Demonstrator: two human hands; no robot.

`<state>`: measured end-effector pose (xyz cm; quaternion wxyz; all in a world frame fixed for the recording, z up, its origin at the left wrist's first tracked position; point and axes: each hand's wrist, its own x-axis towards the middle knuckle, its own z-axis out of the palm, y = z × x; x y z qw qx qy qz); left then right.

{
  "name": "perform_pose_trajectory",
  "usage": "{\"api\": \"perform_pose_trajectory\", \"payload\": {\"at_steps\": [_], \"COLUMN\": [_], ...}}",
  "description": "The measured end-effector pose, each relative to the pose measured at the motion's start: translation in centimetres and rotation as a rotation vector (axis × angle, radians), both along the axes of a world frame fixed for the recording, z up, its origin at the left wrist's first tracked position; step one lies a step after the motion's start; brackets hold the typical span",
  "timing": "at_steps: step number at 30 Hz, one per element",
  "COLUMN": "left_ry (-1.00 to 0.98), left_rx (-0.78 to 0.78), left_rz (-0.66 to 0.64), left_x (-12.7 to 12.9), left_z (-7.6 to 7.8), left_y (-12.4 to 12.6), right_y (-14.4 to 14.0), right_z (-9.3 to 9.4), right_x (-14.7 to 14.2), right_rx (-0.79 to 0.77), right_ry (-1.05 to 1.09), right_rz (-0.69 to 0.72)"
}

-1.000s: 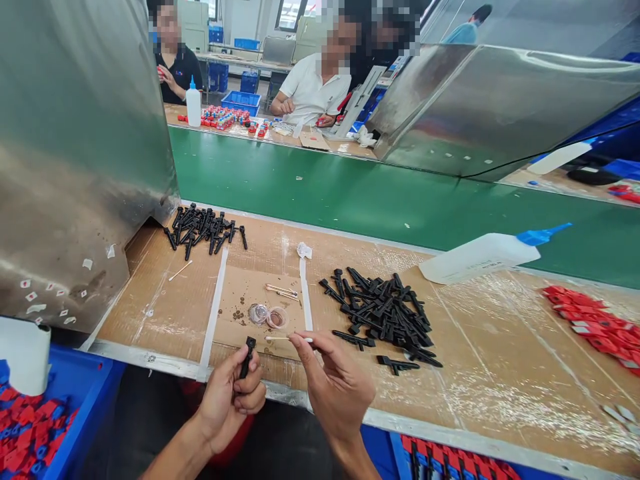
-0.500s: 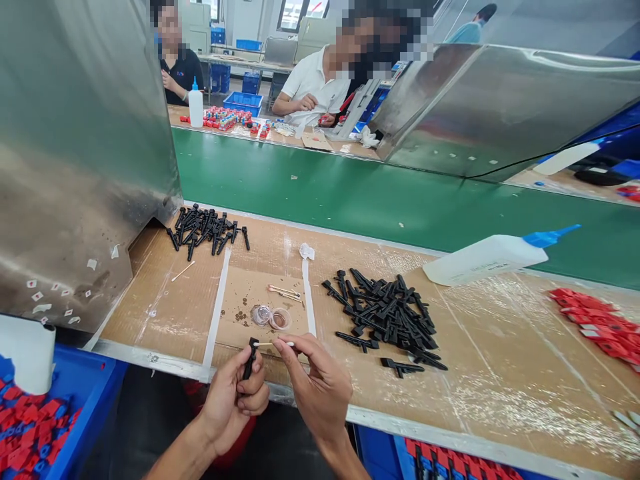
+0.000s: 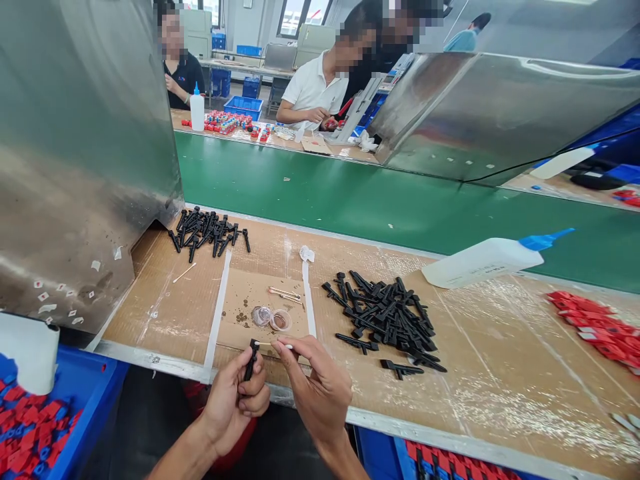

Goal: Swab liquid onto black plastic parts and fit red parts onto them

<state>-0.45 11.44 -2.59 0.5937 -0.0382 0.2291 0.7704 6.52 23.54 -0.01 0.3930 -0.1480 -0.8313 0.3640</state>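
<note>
My left hand (image 3: 237,397) is closed around a small black plastic part (image 3: 249,361), held upright near the table's front edge. Between thumb and fingers, my right hand (image 3: 320,383) pinches a cotton swab (image 3: 265,344). The swab's far tip touches or nearly touches the top of the black part. Just beyond my hands, two small clear cups (image 3: 280,321) stand on a stained cardboard sheet (image 3: 240,283), one with brownish contents. Several used swabs (image 3: 285,293) lie on that sheet. A heap of similar black parts (image 3: 383,313) is to the right, and another pile (image 3: 207,230) lies at the back left.
A white bottle with a blue nozzle (image 3: 480,261) lies at the right, near red parts (image 3: 593,323). A metal panel (image 3: 85,153) rises on the left. Blue bins (image 3: 95,393) hold red and blue pieces. Beyond the green belt (image 3: 325,180), people sit at another bench.
My hands keep nearly the same pose, with the swab at the black part. The view has shifted slightly. Across the belt, the person in white has moved both head and hands.
</note>
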Motion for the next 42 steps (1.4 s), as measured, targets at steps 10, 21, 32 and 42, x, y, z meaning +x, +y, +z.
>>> {"api": "perform_pose_trajectory", "payload": {"at_steps": [10,21,32,42], "left_ry": [0.006,-0.003,-0.007,0.076], "left_rx": [-0.010,0.013,0.048,0.258], "left_rz": [0.014,0.018,0.031,-0.179], "left_x": [0.1,0.1,0.1,0.1], "left_z": [-0.1,-0.2,-0.6,-2.2], "left_y": [0.0,0.1,0.1,-0.8], "right_y": [-0.2,-0.2,3.9,2.1], "right_z": [0.4,-0.5,-2.6,-0.8], "right_x": [0.5,0.4,-0.6,1.8], "right_rx": [0.080,-0.052,-0.330,-0.180], "right_ry": [-0.005,0.014,0.001,-0.022], "right_rz": [0.031,-0.005,-0.339,-0.254]}}
